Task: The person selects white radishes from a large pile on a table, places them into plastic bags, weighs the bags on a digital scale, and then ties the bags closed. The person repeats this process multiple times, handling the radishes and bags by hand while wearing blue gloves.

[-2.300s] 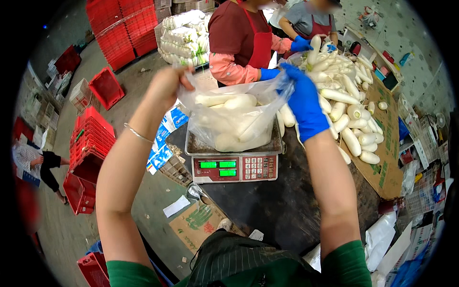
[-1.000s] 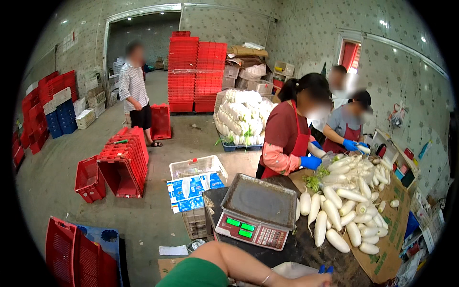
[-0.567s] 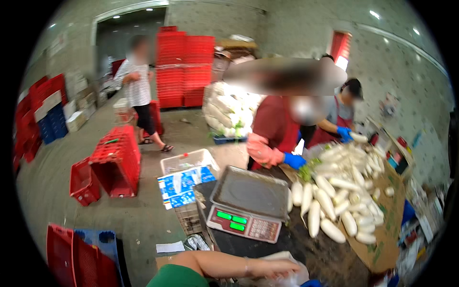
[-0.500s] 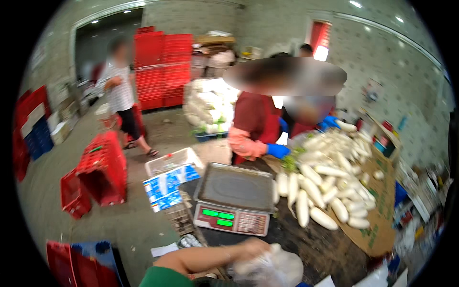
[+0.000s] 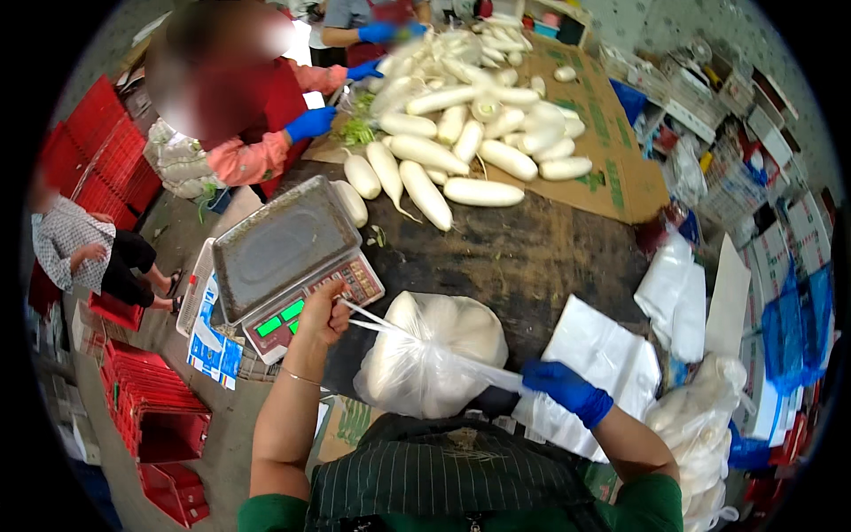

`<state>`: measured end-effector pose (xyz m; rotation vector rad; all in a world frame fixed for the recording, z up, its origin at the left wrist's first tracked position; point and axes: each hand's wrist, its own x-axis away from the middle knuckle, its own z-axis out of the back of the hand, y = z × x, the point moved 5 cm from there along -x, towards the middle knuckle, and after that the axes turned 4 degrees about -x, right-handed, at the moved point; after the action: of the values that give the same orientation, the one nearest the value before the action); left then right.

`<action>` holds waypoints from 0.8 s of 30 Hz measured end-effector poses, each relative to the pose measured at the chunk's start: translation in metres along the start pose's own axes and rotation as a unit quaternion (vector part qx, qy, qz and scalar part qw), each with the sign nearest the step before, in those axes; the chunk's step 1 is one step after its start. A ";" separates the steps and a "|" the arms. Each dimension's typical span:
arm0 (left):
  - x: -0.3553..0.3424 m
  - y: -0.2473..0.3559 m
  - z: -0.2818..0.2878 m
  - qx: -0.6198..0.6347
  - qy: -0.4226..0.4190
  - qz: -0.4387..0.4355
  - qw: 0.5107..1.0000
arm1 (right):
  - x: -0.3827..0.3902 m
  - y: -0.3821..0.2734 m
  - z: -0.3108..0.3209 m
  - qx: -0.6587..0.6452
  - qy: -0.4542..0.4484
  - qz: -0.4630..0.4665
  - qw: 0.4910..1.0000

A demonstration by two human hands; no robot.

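A clear plastic bag (image 5: 434, 377) full of white radishes rests on the dark table right in front of me. My left hand (image 5: 326, 315), bare with a bracelet at the wrist, is closed round one twisted end of the bag, pulled out toward the scale. On the other side my right hand (image 5: 567, 390), in a blue glove, grips the opposite end, stretched taut. The two ends meet over the top of the bag. Beyond it, loose white radishes (image 5: 483, 191) lie heaped on the table and on flattened cardboard (image 5: 634, 182).
A weighing scale (image 5: 288, 239) stands left of the bag. Flat plastic bags (image 5: 603, 346) lie under my right hand, with a filled bag (image 5: 696, 426) at lower right. Co-workers' gloved hands (image 5: 310, 124) are at the heap's far left. Red crates (image 5: 160, 390) stand on the floor.
The view has swung down and to the right, bringing my right hand into sight. My left hand, earlier over the bag, is now out to its left with one end drawn tight.
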<state>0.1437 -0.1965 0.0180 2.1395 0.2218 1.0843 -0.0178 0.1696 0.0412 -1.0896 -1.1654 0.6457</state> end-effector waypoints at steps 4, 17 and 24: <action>0.073 0.047 -0.080 -0.170 -0.036 -0.156 0.972 | 0.010 -0.049 -0.030 -0.394 -0.005 -0.006 0.919; 0.142 0.015 -0.151 -0.314 -0.290 -0.096 0.899 | -0.051 -0.089 -0.083 -0.211 -0.008 0.081 0.974; 0.134 0.015 -0.149 -0.203 -0.265 -0.097 0.938 | -0.061 -0.091 -0.111 0.021 0.032 0.200 0.979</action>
<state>0.1128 -0.0699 0.1711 1.8977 -0.0458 0.3703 0.0571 0.0458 0.0996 -1.3111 -0.8782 0.9343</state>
